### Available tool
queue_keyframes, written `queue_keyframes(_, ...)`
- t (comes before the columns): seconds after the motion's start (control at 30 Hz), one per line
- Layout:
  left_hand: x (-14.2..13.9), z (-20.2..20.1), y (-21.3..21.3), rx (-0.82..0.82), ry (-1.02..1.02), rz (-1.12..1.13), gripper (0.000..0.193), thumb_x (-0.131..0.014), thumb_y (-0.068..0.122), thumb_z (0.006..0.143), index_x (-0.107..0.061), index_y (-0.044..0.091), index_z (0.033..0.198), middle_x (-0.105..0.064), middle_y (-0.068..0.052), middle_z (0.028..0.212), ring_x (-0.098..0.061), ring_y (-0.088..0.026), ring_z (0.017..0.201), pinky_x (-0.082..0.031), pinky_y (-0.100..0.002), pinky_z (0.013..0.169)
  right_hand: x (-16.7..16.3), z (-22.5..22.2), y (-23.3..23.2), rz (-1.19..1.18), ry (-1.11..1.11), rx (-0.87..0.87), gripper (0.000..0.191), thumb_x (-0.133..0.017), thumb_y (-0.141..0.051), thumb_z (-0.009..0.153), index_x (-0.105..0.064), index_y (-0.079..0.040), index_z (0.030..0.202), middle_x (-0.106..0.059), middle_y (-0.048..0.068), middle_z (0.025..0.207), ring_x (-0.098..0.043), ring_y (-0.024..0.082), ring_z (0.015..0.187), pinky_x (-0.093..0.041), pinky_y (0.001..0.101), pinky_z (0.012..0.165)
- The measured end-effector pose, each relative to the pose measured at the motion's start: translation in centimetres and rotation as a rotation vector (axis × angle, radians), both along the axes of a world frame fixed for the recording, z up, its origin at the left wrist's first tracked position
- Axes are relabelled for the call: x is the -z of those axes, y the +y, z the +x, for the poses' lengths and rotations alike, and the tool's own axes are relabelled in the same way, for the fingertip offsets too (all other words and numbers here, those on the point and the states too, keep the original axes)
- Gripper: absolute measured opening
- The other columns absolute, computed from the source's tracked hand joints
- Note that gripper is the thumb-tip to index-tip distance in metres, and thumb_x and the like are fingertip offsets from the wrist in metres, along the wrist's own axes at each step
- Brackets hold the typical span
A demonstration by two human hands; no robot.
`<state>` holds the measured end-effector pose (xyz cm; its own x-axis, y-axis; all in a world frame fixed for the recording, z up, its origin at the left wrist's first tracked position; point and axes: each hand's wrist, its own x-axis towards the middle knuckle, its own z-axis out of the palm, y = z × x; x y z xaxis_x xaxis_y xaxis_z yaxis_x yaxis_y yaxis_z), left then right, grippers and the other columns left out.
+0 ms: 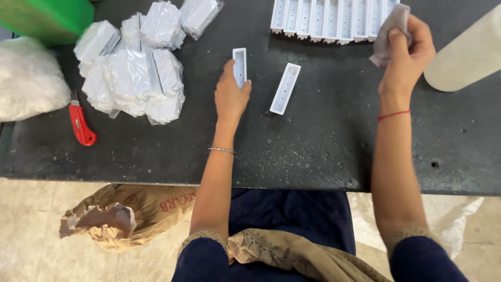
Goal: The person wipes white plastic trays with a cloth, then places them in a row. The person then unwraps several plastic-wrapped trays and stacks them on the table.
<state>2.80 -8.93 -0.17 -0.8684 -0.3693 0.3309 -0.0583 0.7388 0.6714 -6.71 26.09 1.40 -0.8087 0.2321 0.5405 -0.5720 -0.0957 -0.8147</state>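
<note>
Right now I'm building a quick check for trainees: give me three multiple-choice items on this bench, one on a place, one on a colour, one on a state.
1. Where does the utility knife lie?
A. left of the wrapped packs
B. beside the bottle
C. on the floor

2. What colour is its handle?
A. blue
B. red
C. black

3. What does the right hand hold?
A. nothing
B. a white tray
C. a cloth

Answers:
1. A, it lies at the bench's left end.
2. B, the handle is plainly red.
3. C, its fingers grip a cloth; the left hand holds the white tray.
</note>
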Motion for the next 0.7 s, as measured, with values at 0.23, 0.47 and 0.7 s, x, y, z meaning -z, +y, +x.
queue_keyframes(0.23,0.0,1.3,3.1,0.098,-0.05,0.079,0.06,-0.076,0.016,0.083,-0.054,0.009,0.138,-0.07,-0.023,0.123,-0.067,-0.043,0.111,-0.053,-0.049,0.094,-0.8,-2.2,1.0,0.075,0.026,-0.055,0.02,-0.065,0.002,0.105,-0.071,0.005,0.124,-0.07,0.003,0.108,-0.061,0.009,0.097,-0.051,0.0242,0.089)
queue_keyframes(0.47,0.0,3.2,5.3,0.184,-0.106,0.221,0.056,-0.068,0.018,0.09,-0.054,0.009,0.143,-0.071,-0.019,0.128,-0.067,-0.038,0.119,-0.051,-0.046,0.101,2.0,-2.3,2.4,-0.08,-0.042,-0.008,0.021,-0.063,0.003,0.101,-0.07,0.004,0.121,-0.072,0.005,0.111,-0.066,0.011,0.099,-0.054,0.0272,0.094)
queue_keyframes(0.7,-1.2,5.0,7.5,0.096,-0.059,0.177,0.095,-0.082,0.042,0.085,-0.032,0.0,0.153,-0.051,-0.029,0.144,-0.055,-0.044,0.129,-0.049,-0.051,0.102,2.9,-2.8,4.5,-0.152,-0.053,0.019,0.02,-0.063,0.004,0.102,-0.07,0.005,0.12,-0.073,0.007,0.111,-0.066,0.013,0.101,-0.055,0.0287,0.096)
